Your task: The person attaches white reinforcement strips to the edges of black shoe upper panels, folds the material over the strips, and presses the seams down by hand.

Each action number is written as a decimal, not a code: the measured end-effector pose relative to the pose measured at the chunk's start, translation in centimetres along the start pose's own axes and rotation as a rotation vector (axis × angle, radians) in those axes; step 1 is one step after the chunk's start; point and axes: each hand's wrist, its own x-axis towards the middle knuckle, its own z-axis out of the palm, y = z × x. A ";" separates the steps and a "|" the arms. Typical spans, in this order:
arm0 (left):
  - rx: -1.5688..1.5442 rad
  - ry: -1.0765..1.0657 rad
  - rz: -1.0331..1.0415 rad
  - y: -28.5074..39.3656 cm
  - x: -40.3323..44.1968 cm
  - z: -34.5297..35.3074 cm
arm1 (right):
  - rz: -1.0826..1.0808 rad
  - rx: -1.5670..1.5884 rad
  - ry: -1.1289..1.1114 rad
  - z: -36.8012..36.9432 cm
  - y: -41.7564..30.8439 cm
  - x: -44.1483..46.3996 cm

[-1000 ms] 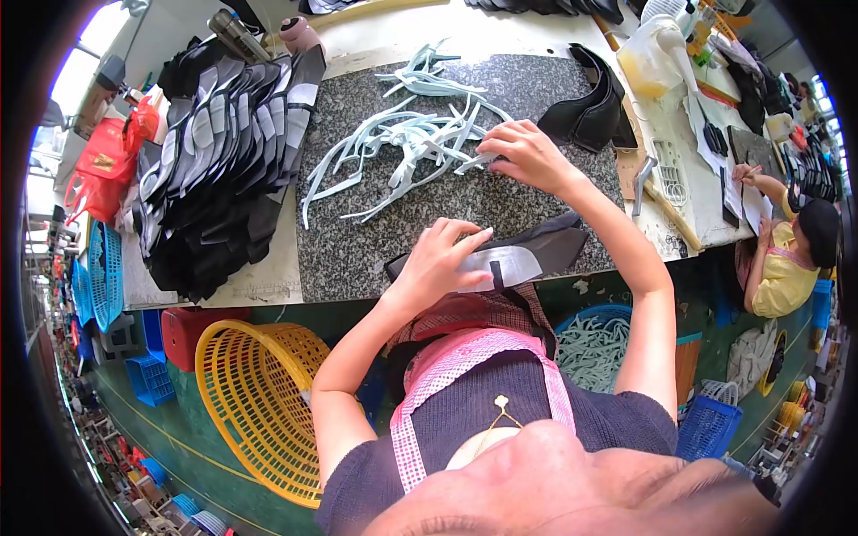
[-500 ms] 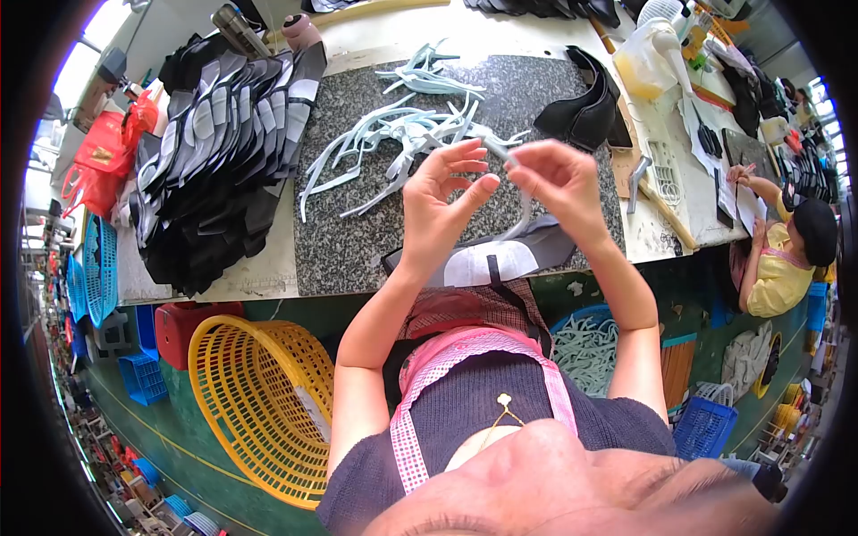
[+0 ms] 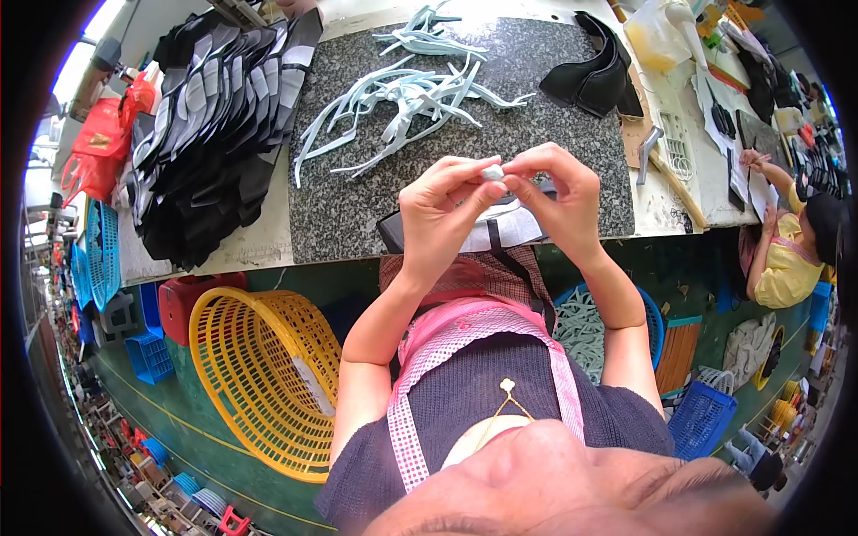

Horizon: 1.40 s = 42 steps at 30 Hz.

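Observation:
My left hand and my right hand meet fingertip to fingertip above the table's front edge. Between them they pinch a pale blue strip, bunched up small; most of it is hidden by the fingers. Below and behind the hands, a flat black piece with a white patch lies at the edge of the granite slab, partly covered by my hands. Farther back on the slab lies a loose pile of pale blue strips, with a smaller bunch of them behind it.
Overlapping black and grey pieces are stacked on the left. Curved black pieces lie at the back right, near a hammer. A yellow basket and a blue tub of strips stand below. A person in yellow works at right.
My left fingers have closed from a spread pose onto the strip. The strip hung down from my right hand before; now it is bunched between both hands. The view has shifted slightly.

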 end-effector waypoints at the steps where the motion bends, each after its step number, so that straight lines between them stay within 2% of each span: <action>1: 0.030 0.011 -0.049 0.7 -0.3 0.1 | -0.121 -0.100 0.020 0.1 -0.7 0.1; 4: -0.108 0.129 -0.098 0.1 -0.9 0.3 | -0.215 -0.168 0.082 0.6 -1.1 -0.5; 8: 0.144 0.054 0.193 1.1 -0.9 0.7 | -0.334 -0.219 0.137 0.6 -2.0 -1.0; 9: 0.093 0.063 0.174 1.7 -0.9 1.1 | -0.397 -0.239 0.142 0.4 -2.0 -1.0; 15: 0.315 0.031 0.347 2.1 -1.0 1.6 | -0.549 -0.400 0.182 -0.3 -3.1 -1.0; 19: 0.292 0.050 0.211 2.5 -1.3 2.3 | -0.585 -0.520 0.288 0.3 -2.8 -1.3; 23: 0.101 0.088 0.121 1.1 -1.5 2.7 | -0.551 -0.483 0.371 1.1 -2.4 -1.5; 26: 0.066 0.116 -0.004 1.0 -1.7 2.6 | -0.445 -0.406 0.420 1.8 -1.7 -1.9; 31: -0.004 0.147 -0.030 1.1 -1.5 3.0 | -0.091 -0.049 0.436 2.8 -1.4 -2.1; 34: -0.016 0.144 -0.019 1.2 -1.3 3.3 | -0.101 -0.092 0.407 2.0 -1.5 -1.6; 35: -0.009 0.140 -0.017 1.3 -1.1 3.4 | 0.008 0.130 0.392 2.2 -1.2 -1.8; 38: -0.015 0.143 0.098 1.5 -0.7 4.1 | 0.080 0.429 0.366 2.0 -1.8 -1.7; 39: 0.054 0.168 0.175 1.2 -0.6 4.2 | 0.031 0.452 0.374 2.0 -2.0 -1.5; 42: 0.373 0.154 0.651 -0.4 0.3 3.8 | -0.110 0.436 0.366 1.9 -2.2 -1.4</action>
